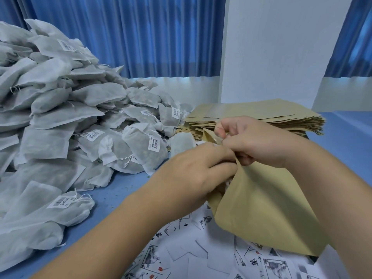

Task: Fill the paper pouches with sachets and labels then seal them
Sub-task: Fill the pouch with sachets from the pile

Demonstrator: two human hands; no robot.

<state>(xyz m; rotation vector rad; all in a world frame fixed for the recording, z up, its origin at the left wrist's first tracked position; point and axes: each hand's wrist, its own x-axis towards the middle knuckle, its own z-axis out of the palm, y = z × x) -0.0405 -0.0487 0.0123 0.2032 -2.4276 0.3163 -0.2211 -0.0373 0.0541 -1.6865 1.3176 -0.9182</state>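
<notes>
Hands together at mouth of paper pouch [261, 208], which hangs tilted just above printed labels [191, 254] scattered on blue table [112, 194]. Right hand [251, 141] pinches pouch's upper edge. Left hand [193, 168] curls fingers onto near lip, tips hidden. Something white inside opening, unclear what. Sachets [60, 117] heaped at left. Stack of flat pouches [261, 115] just behind hands.

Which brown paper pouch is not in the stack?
The pouch nearest the camera: left hand and right hand are at its mouth; the rest lie in the stack.
</notes>
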